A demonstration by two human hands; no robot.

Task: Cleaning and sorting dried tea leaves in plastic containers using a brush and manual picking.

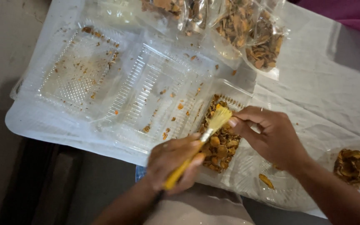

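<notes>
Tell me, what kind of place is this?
Probably a small home-style workspace where dried food gets sorted and packed. A left hand holds a yellow brush over dried orange-brown slices in clear plastic trays, with filled clear bags nearby.

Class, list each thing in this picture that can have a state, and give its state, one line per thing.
Left hand: gripping the yellow-handled brush.
Right hand: fingertips pinched at the brush bristles.
Clear plastic tray on the left: open, only crumbs inside.
Clear plastic compartment under the brush: holds orange-brown dried slices.
Clear plastic bags at the top: filled with dried slices.
</notes>
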